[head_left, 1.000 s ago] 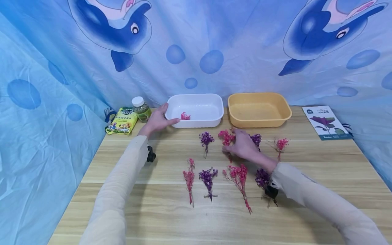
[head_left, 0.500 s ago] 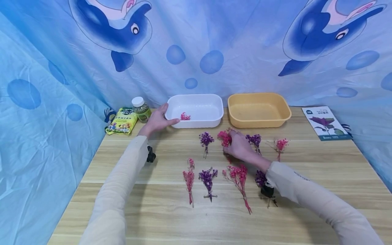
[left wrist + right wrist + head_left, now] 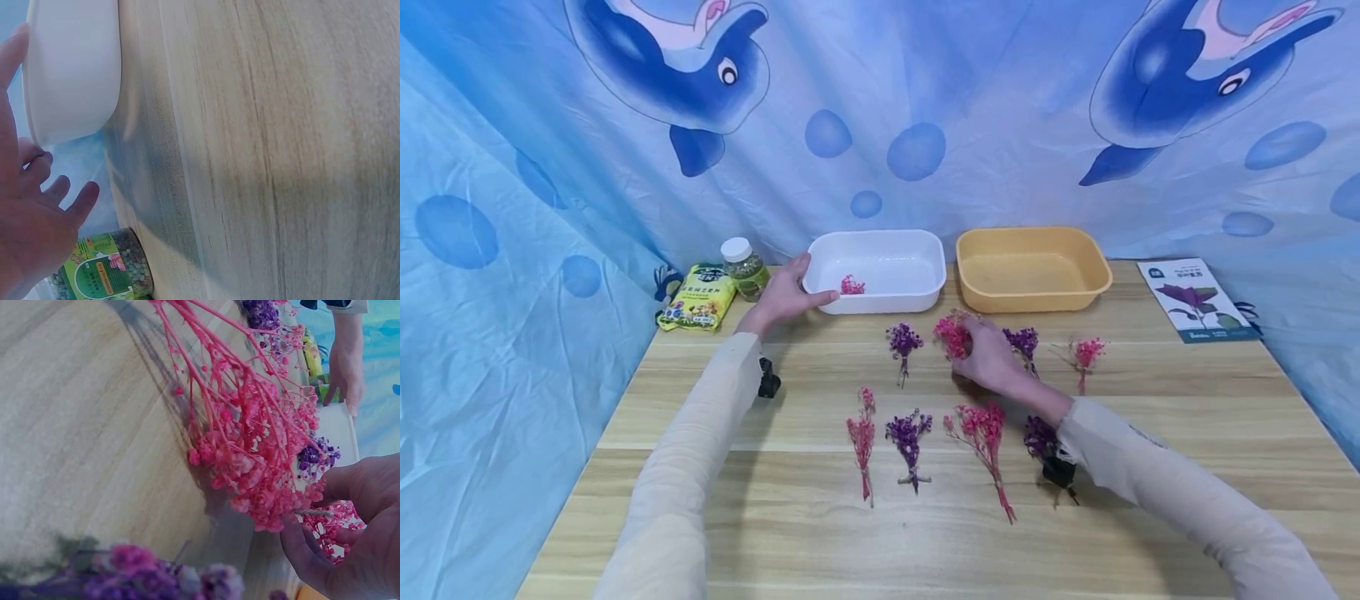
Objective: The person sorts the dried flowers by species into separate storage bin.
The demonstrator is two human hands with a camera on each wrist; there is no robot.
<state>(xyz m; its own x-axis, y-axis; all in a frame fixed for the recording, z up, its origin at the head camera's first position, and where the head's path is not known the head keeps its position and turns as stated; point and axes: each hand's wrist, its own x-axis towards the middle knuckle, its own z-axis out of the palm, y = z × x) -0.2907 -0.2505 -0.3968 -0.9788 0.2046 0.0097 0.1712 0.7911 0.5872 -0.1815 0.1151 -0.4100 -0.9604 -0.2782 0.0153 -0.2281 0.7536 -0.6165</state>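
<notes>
My left hand point(image 3: 784, 293) holds the left end of a white plastic tub point(image 3: 917, 302), thumb on the front rim and fingers at the end wall. In the left wrist view the tub's wall point(image 3: 75, 69) stands beside the fingers. A few pink blossoms point(image 3: 852, 286) lie inside it. My right hand point(image 3: 994, 362) pinches a pink dried flower bunch point(image 3: 952, 335) by its tied stems; twine point(image 3: 317, 513) shows between thumb and fingers in the right wrist view. Around it lie purple bunches point(image 3: 904, 340) and pink bunches point(image 3: 985, 429), the latter large in the right wrist foreground.
A yellow tub point(image 3: 1037, 302) stands right of the white one. At the back left are a white-lidded jar point(image 3: 747, 271) and a yellow packet point(image 3: 702, 300). A flower booklet point(image 3: 1198, 300) lies at the back right. A blue dolphin curtain point(image 3: 865, 100) hangs behind the wooden table point(image 3: 775, 517).
My right hand has shifted slightly left around the pink bunch, uncovering more of the purple bunch to its right. My left hand stays at the white tub.
</notes>
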